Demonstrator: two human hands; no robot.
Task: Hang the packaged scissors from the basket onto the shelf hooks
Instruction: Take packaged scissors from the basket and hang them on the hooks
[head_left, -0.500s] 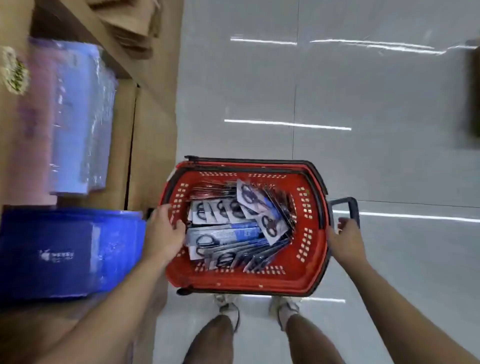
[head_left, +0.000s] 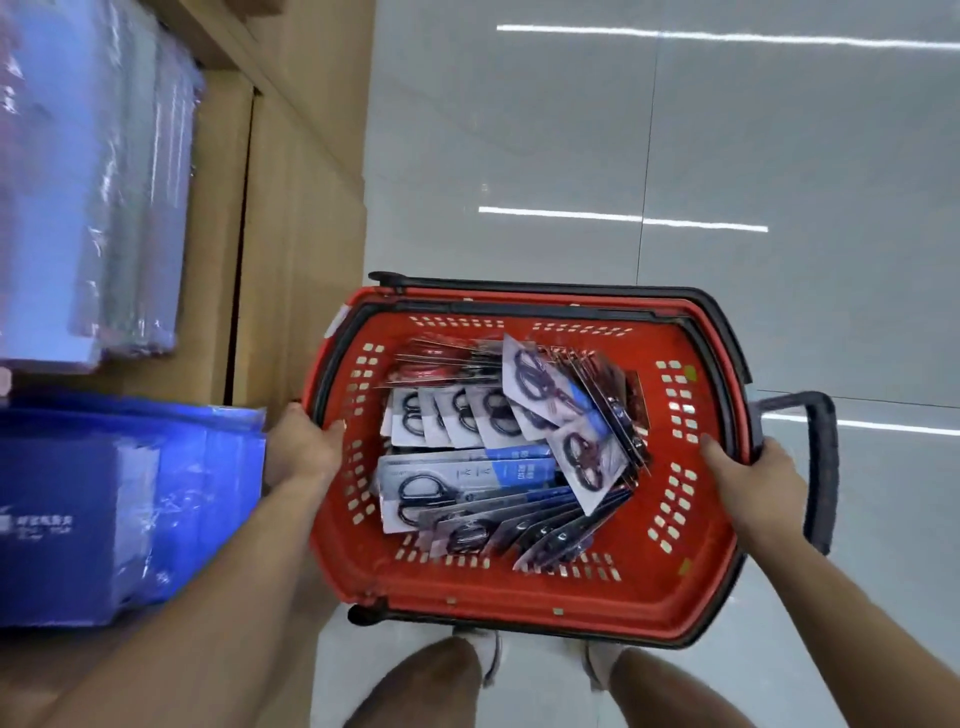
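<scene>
A red plastic basket (head_left: 524, 582) with black handles hangs above the grey floor in front of me. Several packaged scissors (head_left: 467, 483) lie piled inside it, on white, blue and dark cards. My left hand (head_left: 304, 447) grips the basket's left rim, thumb over the edge. My right hand (head_left: 748, 480) grips the right rim, beside the black pull handle (head_left: 823, 467). No shelf hooks are in view.
A wooden shelf unit (head_left: 296, 218) stands at the left. It carries blue wrapped boxes (head_left: 104, 509) low down and pale wrapped packs (head_left: 93, 182) above. Glossy grey floor tiles (head_left: 675, 156) stretch ahead and right. My legs and shoes (head_left: 488, 654) show below the basket.
Both hands have closed in on the basket's rims, and the basket sits closer and larger in view, with the right hand now on the rim rather than near the pull handle.
</scene>
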